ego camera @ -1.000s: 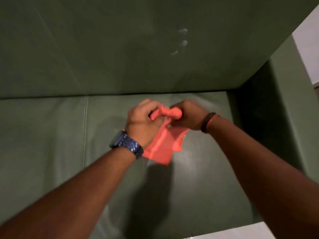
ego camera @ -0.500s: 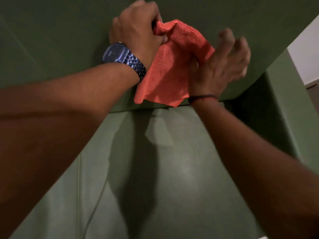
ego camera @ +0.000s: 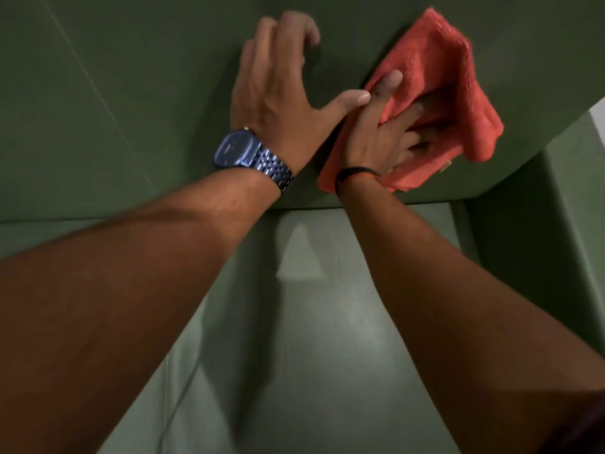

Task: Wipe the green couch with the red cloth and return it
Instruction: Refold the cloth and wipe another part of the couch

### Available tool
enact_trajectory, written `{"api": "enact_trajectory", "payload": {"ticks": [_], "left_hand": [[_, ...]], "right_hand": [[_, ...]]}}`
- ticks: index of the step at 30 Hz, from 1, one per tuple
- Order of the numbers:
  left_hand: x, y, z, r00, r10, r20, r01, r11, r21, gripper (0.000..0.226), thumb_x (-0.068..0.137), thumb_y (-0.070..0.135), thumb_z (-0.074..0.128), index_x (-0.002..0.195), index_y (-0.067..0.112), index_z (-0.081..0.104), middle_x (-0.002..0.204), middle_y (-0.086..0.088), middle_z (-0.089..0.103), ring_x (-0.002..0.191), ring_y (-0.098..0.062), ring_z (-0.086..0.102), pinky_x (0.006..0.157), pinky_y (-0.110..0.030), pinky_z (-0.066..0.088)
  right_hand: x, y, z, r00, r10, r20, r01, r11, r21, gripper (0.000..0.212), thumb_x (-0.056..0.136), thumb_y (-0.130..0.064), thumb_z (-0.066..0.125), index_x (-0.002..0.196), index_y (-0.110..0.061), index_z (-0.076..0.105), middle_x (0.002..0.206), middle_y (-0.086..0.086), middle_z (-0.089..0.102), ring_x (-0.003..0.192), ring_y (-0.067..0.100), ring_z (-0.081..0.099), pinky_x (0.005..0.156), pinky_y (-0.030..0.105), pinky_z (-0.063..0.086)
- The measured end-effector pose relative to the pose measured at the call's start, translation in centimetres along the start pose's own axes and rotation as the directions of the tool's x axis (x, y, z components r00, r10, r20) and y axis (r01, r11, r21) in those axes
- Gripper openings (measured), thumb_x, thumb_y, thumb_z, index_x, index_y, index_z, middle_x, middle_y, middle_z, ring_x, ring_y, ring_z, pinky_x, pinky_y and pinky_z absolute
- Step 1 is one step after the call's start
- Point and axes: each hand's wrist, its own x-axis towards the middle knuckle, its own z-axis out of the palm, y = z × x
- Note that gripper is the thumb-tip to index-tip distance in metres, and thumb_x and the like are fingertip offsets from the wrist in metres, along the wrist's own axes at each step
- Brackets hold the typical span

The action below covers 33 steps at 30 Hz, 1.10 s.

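The red cloth (ego camera: 435,77) lies spread against the green couch (ego camera: 98,109) backrest, at the upper right. My right hand (ego camera: 389,132) presses flat into the cloth, fingers partly wrapped in its folds. My left hand (ego camera: 278,83), with a blue metal watch on the wrist, rests open on the bare backrest just left of the cloth; its thumb touches my right hand. The seat cushion stretches below both forearms.
The couch's right armrest (ego camera: 563,224) rises at the right edge, close to the cloth. A pale wall strip (ego camera: 600,116) shows beyond it. A seam (ego camera: 176,388) runs down the seat cushion at the lower left.
My left hand has let go of the cloth and now lies open on the backrest. My right hand took the cloth and shifted it to the right, pressing it on the backrest.
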Motion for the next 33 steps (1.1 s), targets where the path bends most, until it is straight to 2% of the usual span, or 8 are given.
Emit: {"api": "enact_trajectory", "payload": {"ticks": [3,6,8,11,16,22,28,33], "left_hand": [[-0.9,-0.8,0.3,0.996,-0.079,-0.05,0.077,0.996,-0.037,0.065,0.065,0.07,0.062,0.092,0.012,0.054,0.081,0.001,0.051,0.07,-0.015,0.047,0.061,-0.029,0.042],[-1.4,-1.5,0.5,0.986,-0.148,-0.082,0.142,0.987,-0.071,0.059,0.072,0.069,0.055,0.09,0.013,0.053,0.073,0.002,0.05,0.063,-0.014,0.046,0.057,-0.029,0.042],[-1.6,-2.1,0.5,0.985,-0.154,-0.073,0.148,0.986,-0.079,0.055,0.076,0.066,0.053,0.088,0.013,0.053,0.068,-0.001,0.053,0.061,-0.015,0.046,0.055,-0.028,0.04],[-2.0,-3.1,0.2,0.985,-0.162,-0.055,0.157,0.984,-0.081,0.047,0.082,0.058,0.053,0.085,0.012,0.053,0.066,-0.002,0.053,0.061,-0.015,0.049,0.057,-0.026,0.037],[-2.5,-3.8,0.0,0.974,-0.214,-0.078,0.204,0.972,-0.119,0.041,0.085,0.052,0.053,0.085,0.011,0.053,0.067,0.002,0.052,0.062,-0.015,0.051,0.057,-0.021,0.032],[-2.8,-4.2,-0.1,0.973,-0.233,-0.005,0.232,0.97,-0.072,0.055,0.063,0.061,0.07,0.094,0.018,0.053,0.076,0.01,0.055,0.062,-0.009,0.046,0.058,-0.021,0.033],[-3.1,-3.7,0.2,0.957,-0.29,-0.015,0.288,0.954,-0.082,0.054,0.058,0.04,0.081,0.098,0.015,0.054,0.096,0.003,0.064,0.083,-0.013,0.056,0.067,-0.022,0.037],[-2.9,-3.9,-0.1,0.95,-0.311,0.012,0.311,0.946,-0.093,0.047,0.06,0.032,0.081,0.096,0.017,0.055,0.084,0.005,0.064,0.066,-0.007,0.048,0.06,-0.024,0.039]], "right_hand": [[-2.0,1.2,0.5,0.959,-0.279,0.056,0.282,0.957,-0.072,0.062,0.094,-0.047,0.04,0.146,-0.021,0.018,0.156,0.021,-0.01,0.142,0.039,-0.009,0.111,0.04,-0.01],[-2.8,3.9,-0.4,0.877,-0.415,0.243,0.453,0.883,-0.126,0.053,0.096,-0.045,0.032,0.141,-0.017,0.033,0.154,0.024,0.014,0.143,0.038,0.002,0.111,0.039,-0.018],[-1.3,3.7,-0.7,0.922,-0.343,0.179,0.366,0.924,-0.114,0.056,0.093,-0.047,0.025,0.132,-0.014,0.046,0.142,0.025,0.041,0.137,0.039,0.026,0.116,0.055,0.001],[-0.5,1.7,0.3,0.955,-0.297,-0.009,0.295,0.953,-0.073,0.049,0.095,-0.04,0.038,0.137,-0.016,0.041,0.149,0.025,0.027,0.14,0.041,0.012,0.112,0.049,-0.001],[-3.5,3.7,-0.2,0.756,-0.598,0.265,0.654,0.686,-0.318,0.044,0.081,-0.038,0.068,0.116,-0.012,0.062,0.11,0.029,0.064,0.108,0.048,0.054,0.1,0.065,0.032],[1.7,1.4,-2.4,0.717,-0.684,0.133,0.668,0.619,-0.413,0.139,0.035,-0.093,0.059,0.141,-0.008,0.033,0.147,0.039,0.014,0.135,0.056,0.012,0.104,0.071,0.018],[0.1,1.7,-1.2,0.652,-0.649,0.392,0.737,0.419,-0.531,0.137,0.031,-0.085,0.067,0.144,-0.027,0.014,0.149,0.037,0.007,0.135,0.058,0.001,0.094,0.083,0.016],[2.1,2.1,-2.5,0.718,-0.625,0.306,0.673,0.513,-0.533,0.147,0.025,-0.096,0.054,0.145,-0.023,0.012,0.149,0.039,0.003,0.137,0.055,0.001,0.094,0.083,0.018]]}}
